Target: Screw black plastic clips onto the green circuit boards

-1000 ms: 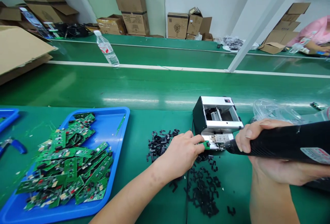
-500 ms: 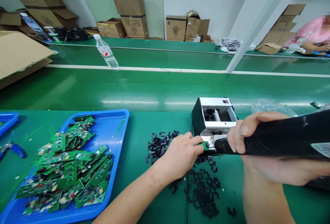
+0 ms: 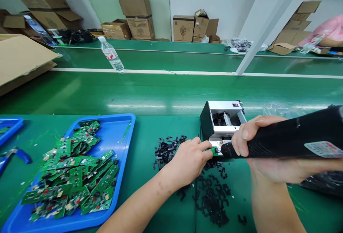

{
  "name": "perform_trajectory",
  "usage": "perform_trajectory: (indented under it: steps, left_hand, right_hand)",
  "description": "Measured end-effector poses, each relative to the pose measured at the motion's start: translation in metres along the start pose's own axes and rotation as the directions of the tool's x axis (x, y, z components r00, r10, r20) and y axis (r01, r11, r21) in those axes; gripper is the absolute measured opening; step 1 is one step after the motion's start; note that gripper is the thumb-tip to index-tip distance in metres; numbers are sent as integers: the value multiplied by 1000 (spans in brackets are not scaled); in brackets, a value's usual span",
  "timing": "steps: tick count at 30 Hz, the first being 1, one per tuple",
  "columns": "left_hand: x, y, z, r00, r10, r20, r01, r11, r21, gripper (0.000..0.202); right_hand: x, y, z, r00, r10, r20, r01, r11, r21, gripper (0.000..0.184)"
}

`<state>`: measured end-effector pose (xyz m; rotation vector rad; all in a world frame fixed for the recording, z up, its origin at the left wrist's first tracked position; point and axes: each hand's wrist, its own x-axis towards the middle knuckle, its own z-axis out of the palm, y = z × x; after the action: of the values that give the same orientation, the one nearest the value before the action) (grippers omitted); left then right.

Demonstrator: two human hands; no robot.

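Note:
My right hand [image 3: 246,136] is wrapped around a black electric screwdriver [image 3: 281,136], held nearly level with its nose pointing left. Between the fingers of my left hand [image 3: 191,158] is a small green circuit board [image 3: 214,150]; most of it is covered by the fingers. The screwdriver's nose is right beside the board's exposed end, in front of a silver and black screw feeder [image 3: 225,118]. Whether tip and board touch is hard to make out. Small black plastic clips [image 3: 167,150] lie in heaps around my left hand.
To the left, a blue tray [image 3: 125,154] holds a pile of green circuit boards [image 3: 77,176]. Blue-handled pliers [image 3: 23,155] lie beside it. A water bottle [image 3: 112,55] stands farther back. Cardboard boxes [image 3: 139,22] line the wall. A person's pink sleeve [image 3: 331,29] shows at far right.
The screwdriver's rear end has swung up and its nose has shifted slightly left with my right hand. My left hand stays almost where it was, holding the board.

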<state>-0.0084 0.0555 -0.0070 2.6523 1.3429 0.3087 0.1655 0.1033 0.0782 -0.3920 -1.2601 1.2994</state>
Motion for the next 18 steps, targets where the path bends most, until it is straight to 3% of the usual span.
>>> perform_trajectory:
  steps: [6, 14, 18]
  left_hand:
    - [-1, 1, 1, 1000, -6, -4, 6, 1000, -7, 21]
    - [-1, -2, 7, 998, 7, -60, -8, 1000, -25, 19]
    - [0, -4, 13, 990, 22, -138, -35, 995, -93, 17]
  right_hand:
    - [0, 4, -3, 1000, -13, 25, 13, 999, 32, 63]
    - [-3, 4, -2, 996, -6, 84, 10, 999, -52, 70]
    - [-8, -5, -25, 997, -13, -78, 8, 998, -65, 64]
